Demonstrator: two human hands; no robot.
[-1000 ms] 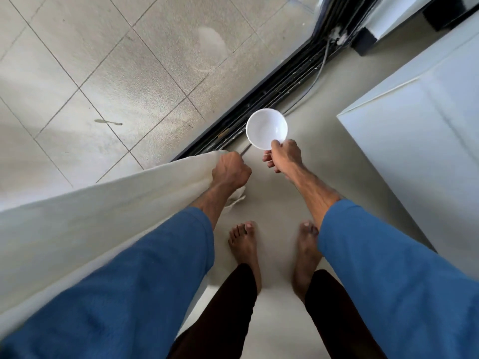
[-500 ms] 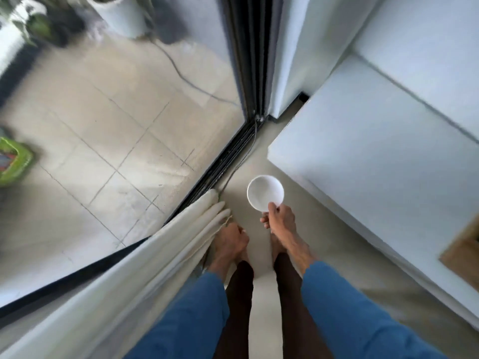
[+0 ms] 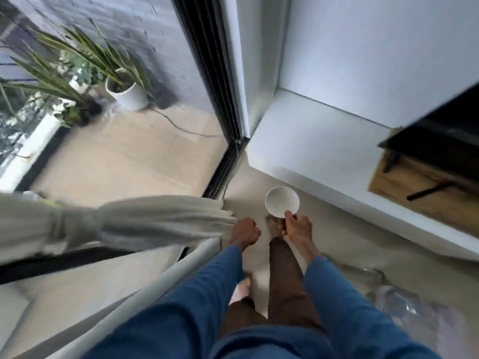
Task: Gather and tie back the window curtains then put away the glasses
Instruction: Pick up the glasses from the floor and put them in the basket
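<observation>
While left hand (image 3: pixel 245 231) fingers curl round curtain (image 3: pixel 155 221) end, right hand (image 3: pixel 298 229) fingers pinch bowl (image 3: pixel 281 200) rim, near ledge (image 3: pixel 324 151) edge.

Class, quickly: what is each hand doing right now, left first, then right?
Left hand: closed, fingers curled round the end of the gathered curtain.
Right hand: closed, pinching the rim of the white bowl.

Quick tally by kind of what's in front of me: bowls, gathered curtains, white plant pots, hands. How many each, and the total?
Bowls: 1, the white bowl
Gathered curtains: 1, the curtain
White plant pots: 1, the plant pot beyond the glass
Hands: 2, left hand gripping the curtain, right hand holding the white bowl
Total: 5
</observation>
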